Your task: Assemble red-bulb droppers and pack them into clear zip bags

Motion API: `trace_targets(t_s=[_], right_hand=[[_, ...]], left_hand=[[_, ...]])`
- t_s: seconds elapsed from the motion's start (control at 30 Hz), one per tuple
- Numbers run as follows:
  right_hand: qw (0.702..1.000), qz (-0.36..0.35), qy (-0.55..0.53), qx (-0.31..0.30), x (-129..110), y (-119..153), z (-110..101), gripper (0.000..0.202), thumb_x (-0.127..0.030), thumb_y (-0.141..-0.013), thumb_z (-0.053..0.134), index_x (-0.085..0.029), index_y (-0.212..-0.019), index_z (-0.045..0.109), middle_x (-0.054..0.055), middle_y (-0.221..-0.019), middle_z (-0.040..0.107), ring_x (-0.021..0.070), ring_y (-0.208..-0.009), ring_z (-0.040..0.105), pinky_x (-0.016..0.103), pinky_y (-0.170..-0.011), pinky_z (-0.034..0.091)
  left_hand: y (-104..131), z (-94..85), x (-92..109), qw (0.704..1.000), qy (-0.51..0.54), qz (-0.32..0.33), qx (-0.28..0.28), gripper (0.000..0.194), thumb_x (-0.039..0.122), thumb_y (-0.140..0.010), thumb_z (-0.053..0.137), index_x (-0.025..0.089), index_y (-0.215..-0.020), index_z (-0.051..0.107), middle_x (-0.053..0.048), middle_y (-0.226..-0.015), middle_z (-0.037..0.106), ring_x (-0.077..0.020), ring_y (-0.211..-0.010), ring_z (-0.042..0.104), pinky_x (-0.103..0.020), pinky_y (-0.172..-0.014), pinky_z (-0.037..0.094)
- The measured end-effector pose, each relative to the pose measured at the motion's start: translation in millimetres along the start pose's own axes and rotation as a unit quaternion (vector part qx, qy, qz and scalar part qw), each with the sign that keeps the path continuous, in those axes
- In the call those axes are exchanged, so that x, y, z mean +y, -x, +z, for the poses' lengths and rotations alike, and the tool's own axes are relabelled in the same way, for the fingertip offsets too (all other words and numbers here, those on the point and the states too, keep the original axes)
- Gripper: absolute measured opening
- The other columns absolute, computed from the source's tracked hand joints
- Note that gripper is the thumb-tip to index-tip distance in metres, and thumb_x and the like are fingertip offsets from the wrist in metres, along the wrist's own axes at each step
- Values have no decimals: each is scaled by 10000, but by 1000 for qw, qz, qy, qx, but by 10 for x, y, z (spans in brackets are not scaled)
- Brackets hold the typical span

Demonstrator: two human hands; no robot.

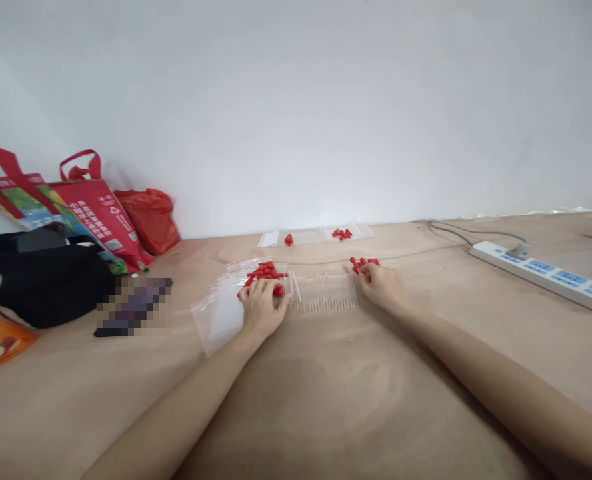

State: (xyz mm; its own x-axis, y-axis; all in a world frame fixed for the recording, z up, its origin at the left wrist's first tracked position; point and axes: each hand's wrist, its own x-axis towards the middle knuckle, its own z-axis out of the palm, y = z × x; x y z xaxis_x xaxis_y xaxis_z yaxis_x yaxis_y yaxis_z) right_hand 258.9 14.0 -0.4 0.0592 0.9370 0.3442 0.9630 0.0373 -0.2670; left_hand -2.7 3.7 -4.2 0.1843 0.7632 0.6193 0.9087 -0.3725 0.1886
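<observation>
The left hand (pixel 263 308) curls its grip partly closed at the left red pieces (pixel 266 270). The right hand (pixel 380 283) has its grip bent nearly shut by the right red pieces (pixel 361 264). Thin clear sticks (pixel 323 292) lie between them on the counter (pixel 296 400).

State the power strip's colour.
The power strip is white with light blue socket panels; it shows best in the head view.
</observation>
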Motion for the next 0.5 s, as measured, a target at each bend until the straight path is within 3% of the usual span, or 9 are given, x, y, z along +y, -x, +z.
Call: trace_targets(t_s=[0.2, 0.33, 0.5], right_hand=[[998, 37, 54, -24, -4, 0, 120, 200, -260, -831, 370, -153, -932, 505, 83, -821, 637, 209, -780, 582, 309, -706, 298], [998, 30, 50, -29, -39, 8, 87, 227, -320, -831, 369, -163, -892, 521, 81, -859, 633, 210, -818, 571, 318, -719, 293], [996, 31, 48, -70, -107, 37, 24, 261, -347, -801, 388, -178, -785, 586, 77, -876, 634, 219, -858, 556, 345, -752, 288]], left_hand=[[6, 3, 17, 999, -35, -8, -20, 162, 339, -711, 575, 209, -808, 567, -38, -866, 581, -230, -865, 493, -390, -802, 275], [-20, -20, -31, 997, -66, -29, -10, 171, 335, -731, 555, 208, -842, 577, -55, -896, 577, -239, -879, 487, -381, -774, 285], [-56, -39, -67, 996, -88, -1, -15, 200, 373, -731, 555, 224, -860, 591, -54, -894, 567, -238, -876, 481, -378, -768, 281]])
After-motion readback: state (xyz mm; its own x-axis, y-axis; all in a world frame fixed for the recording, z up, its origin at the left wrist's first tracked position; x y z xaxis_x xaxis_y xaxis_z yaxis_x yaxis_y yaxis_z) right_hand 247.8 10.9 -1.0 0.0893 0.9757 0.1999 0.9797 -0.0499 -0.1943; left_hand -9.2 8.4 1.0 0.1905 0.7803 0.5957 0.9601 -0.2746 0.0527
